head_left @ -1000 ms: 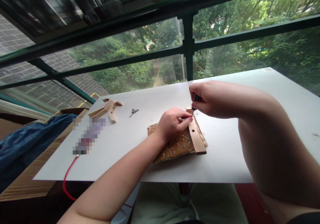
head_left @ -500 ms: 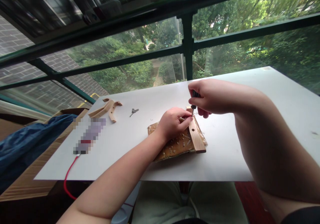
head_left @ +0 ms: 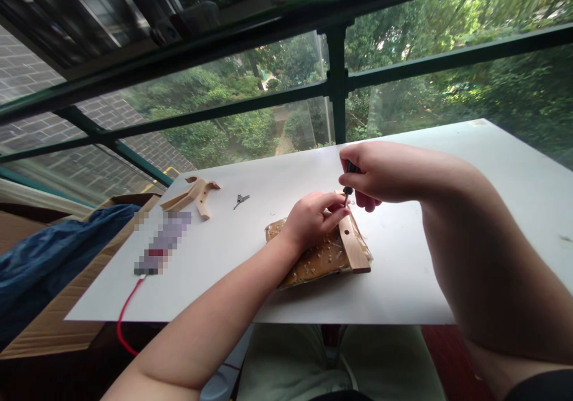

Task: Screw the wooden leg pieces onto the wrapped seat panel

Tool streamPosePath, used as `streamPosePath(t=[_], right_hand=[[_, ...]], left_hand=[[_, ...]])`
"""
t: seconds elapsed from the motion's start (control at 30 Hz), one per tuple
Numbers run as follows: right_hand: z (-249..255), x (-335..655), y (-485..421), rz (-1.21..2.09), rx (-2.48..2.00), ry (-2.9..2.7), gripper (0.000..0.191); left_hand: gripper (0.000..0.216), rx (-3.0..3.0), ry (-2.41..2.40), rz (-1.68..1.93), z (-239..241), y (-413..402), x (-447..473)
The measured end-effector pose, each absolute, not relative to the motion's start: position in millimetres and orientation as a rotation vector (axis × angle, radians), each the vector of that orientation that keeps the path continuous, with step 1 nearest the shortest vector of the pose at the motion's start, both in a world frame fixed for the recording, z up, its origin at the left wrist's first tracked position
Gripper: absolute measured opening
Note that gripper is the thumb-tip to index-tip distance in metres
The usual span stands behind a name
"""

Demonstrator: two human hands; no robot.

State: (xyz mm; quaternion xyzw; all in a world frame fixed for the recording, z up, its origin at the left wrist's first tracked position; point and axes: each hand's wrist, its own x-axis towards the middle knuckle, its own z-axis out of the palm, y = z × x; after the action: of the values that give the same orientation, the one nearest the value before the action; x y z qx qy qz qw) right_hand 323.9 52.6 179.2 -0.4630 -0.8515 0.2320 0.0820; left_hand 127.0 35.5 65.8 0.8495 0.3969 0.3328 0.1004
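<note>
My right hand point(head_left: 380, 173) is closed round a small dark-handled screwdriver point(head_left: 349, 177) held upright, its tip at the far end of a wooden strip point(head_left: 351, 243). My left hand point(head_left: 313, 217) is pinched at that same end of the strip, beside the tip; what the fingers pinch is too small to see. The strip lies on a clear plastic bag point(head_left: 313, 261) of small metal parts over a brown sheet, on the white table point(head_left: 403, 281).
At the table's far left lie joined wooden pieces point(head_left: 193, 195) and a few loose screws point(head_left: 240, 200). A blurred object point(head_left: 162, 243) with a red cable point(head_left: 128, 311) lies left. Blue cloth point(head_left: 40, 258) covers a cardboard box. A green window frame point(head_left: 338, 85) stands behind.
My right hand has turned slightly on the screwdriver and its fingers have shifted. The left hand and the strip stay where they were.
</note>
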Motion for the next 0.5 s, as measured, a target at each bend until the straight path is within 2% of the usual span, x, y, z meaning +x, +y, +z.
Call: streamPosePath(t=[0.13,0.37,0.5], right_hand=[[180.3,324.1,51.2,0.678,-1.401,-2.542,0.013],[185.8,317.8,49.9,0.536,-1.572,-2.552,0.035],[187.5,319.5,44.9,0.273,-1.557,-2.539,0.036]], left_hand=[[0.016,2.498,1.193,0.99,65.1,36.0,126.9],[0.017,2.481,1.177,0.96,67.3,36.9,127.6],[0.018,2.472,1.169,0.949,67.2,37.6,126.9]])
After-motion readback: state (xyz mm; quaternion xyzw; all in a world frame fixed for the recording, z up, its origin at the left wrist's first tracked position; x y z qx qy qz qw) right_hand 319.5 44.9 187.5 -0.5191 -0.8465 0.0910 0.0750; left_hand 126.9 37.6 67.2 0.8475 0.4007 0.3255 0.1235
